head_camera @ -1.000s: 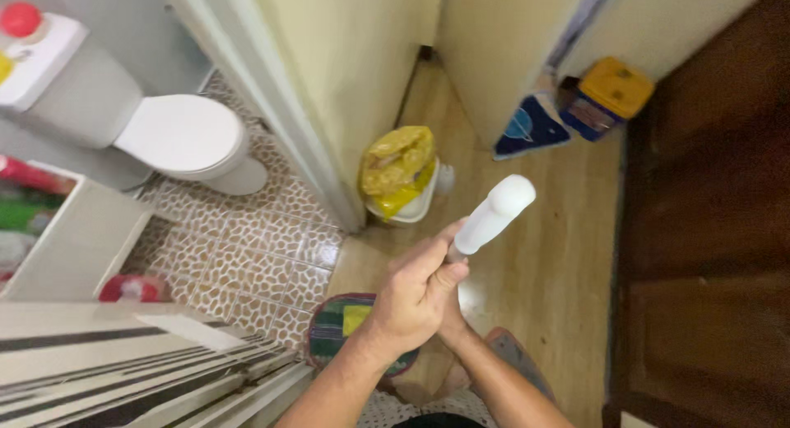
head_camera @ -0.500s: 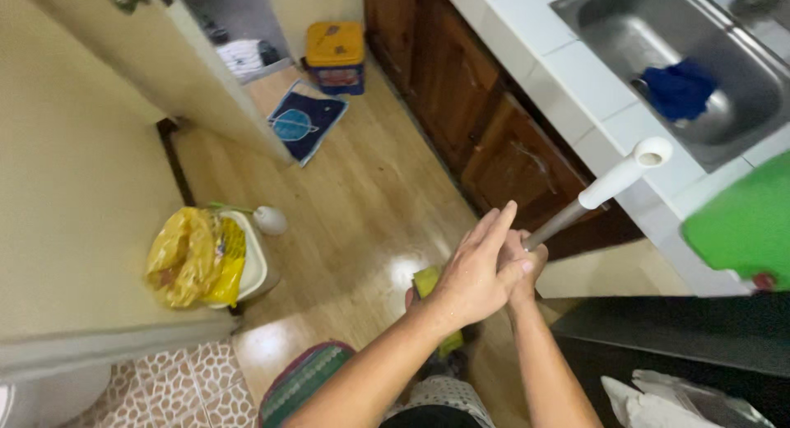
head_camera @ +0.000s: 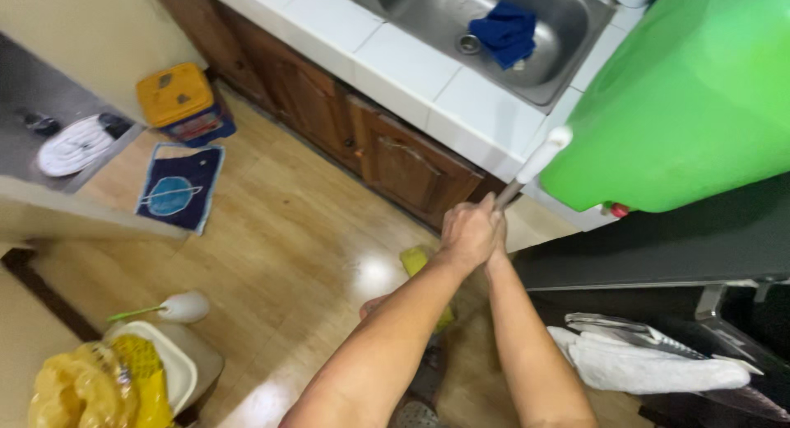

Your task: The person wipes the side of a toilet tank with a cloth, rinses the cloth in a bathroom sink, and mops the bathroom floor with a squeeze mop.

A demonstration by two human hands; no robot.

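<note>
Both hands, left hand (head_camera: 467,230) and right hand (head_camera: 497,234), are clamped on the mop handle (head_camera: 533,166); mopping the floor (head_camera: 280,230) seems underway; next needs a steady push.

View swung from toilet doorway to sink (head_camera: 485,25); mop handle (head_camera: 535,165) (both hands clasped) now beside green container (head_camera: 683,99).

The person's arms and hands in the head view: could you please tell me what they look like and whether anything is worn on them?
Both forearms are bare, with no sleeves reaching into view. The left hand and right hand wear no gloves, and no watch, bracelet or ring can be seen. The arms are slim and lightly haired.
</note>
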